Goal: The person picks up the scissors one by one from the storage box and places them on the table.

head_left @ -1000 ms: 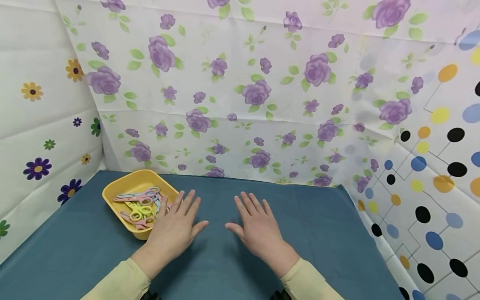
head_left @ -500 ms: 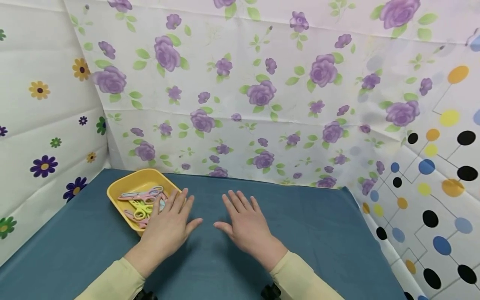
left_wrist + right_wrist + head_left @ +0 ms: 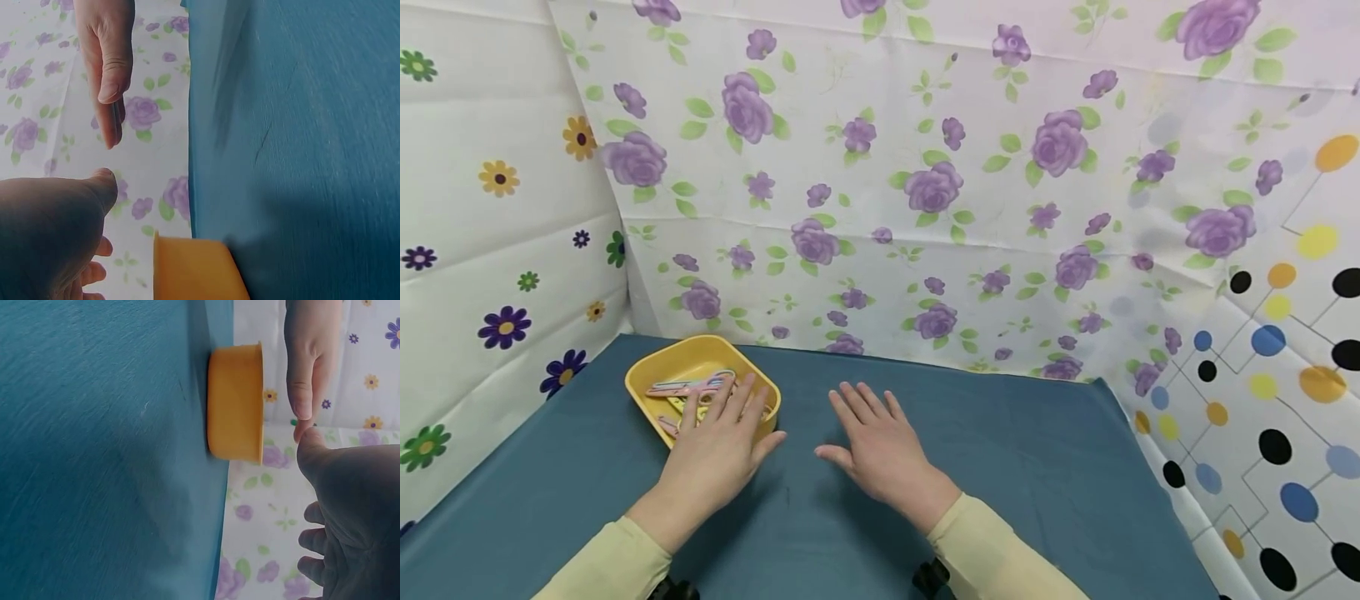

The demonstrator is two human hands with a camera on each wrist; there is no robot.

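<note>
My left hand (image 3: 718, 450) is held palm down with fingers spread, hovering in front of a yellow basin (image 3: 643, 367) and overlapping its near side in the head view. Inside the basin lie several pairs of scissors (image 3: 688, 387) with pastel pink, blue and yellow handles, partly hidden by the fingers. To the right, my right hand (image 3: 883, 450) hovers over the blue cloth with straight fingers and holds nothing. In the right wrist view the basin (image 3: 236, 403) stands on the cloth, and both hands are above the surface.
A blue cloth (image 3: 1000, 450) covers the table. A floral curtain (image 3: 880, 192) closes off the back, with a daisy-print sheet (image 3: 497, 225) at left and a dotted sheet (image 3: 1262, 400) at right.
Both hands have drifted left in the head view, the left one covering more of the basin and scissors. The whole scene has shifted slightly right in the picture.
</note>
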